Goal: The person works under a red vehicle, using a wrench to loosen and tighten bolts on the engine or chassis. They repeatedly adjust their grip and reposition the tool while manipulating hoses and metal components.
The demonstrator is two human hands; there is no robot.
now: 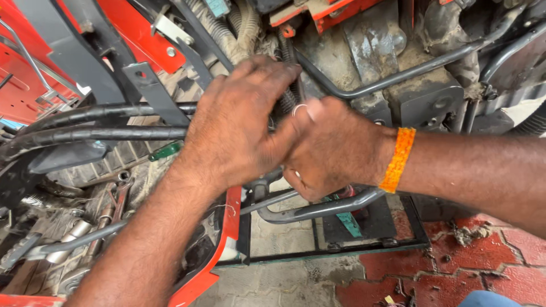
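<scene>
Both hands (284, 136) over coiled spring (287, 99)

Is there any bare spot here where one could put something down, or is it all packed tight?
Bare ground shows on the grey paving between the red panel edge and the red tiles. Around both hands it is crowded with hoses, pipes and wrenches.

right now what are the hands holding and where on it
Both hands, left hand and right hand, close around a coiled spring near its lower end; the exact grip is hidden.
</scene>
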